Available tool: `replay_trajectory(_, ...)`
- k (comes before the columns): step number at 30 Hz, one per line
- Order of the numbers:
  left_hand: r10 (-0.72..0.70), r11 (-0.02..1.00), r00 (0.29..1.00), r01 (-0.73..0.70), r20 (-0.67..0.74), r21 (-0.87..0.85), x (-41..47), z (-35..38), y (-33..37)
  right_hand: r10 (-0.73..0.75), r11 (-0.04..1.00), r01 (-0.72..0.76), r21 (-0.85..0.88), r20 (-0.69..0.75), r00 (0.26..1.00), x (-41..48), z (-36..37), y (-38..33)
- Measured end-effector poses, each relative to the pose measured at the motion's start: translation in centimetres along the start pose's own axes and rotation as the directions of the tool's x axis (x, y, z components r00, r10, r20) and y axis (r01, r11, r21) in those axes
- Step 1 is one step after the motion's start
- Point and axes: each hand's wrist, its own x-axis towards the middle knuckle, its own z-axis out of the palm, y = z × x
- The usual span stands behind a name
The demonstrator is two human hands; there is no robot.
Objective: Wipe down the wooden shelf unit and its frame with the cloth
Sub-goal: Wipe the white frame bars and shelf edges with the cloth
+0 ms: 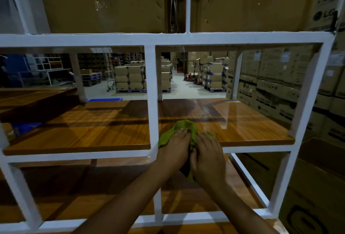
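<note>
Cloth (183, 127), bunched at six o'clock on the wooden shelf (252, 125), pressed under the left hand (175, 146) and gripped by the right hand (207, 159) (tail hanging below the edge), may snag the frame upright (152, 103) at its nine o'clock.

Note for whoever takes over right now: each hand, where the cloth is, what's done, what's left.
Left hand: lies flat on the green cloth, pressing it.
Right hand: grips the cloth's hanging part.
Cloth: at the front edge of the middle wooden shelf, just right of the centre upright of the white frame.
Done: cannot tell; that shelf looks glossy.
Left: likely the lower shelf and the frame.
</note>
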Motion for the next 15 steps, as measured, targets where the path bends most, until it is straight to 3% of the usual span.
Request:
replay_trajectory(2,0.017,1.0,1.0,-0.016,0.025,-0.017,0.7,-0.6,0.0,0.024,1.0,-0.023,-0.017,0.057,0.998,1.1,-0.2,-0.6)
replay_trajectory(6,-0.032,0.999,0.975,0.024,0.222,0.039,2.0,-1.1,-0.7,0.007,0.997,0.012,-0.072,0.261,0.965,3.3,-1.2,-0.1)
replay_trajectory(8,-0.036,0.999,0.973,0.026,0.227,0.046,2.0,-1.5,-0.7,-0.036,0.996,0.063,-0.068,0.346,0.938,3.8,-2.1,0.7)
replay_trajectory(11,-0.017,0.998,0.977,0.003,0.213,0.063,1.1,-1.7,-0.1,-0.085,0.987,0.13,-0.092,0.381,0.921,3.3,-3.5,2.2)
replay_trajectory(15,-0.01,0.992,0.98,-0.015,0.201,0.123,0.4,-0.8,0.1,-0.045,0.977,0.118,-0.177,0.371,0.928,2.8,-5.7,3.8)
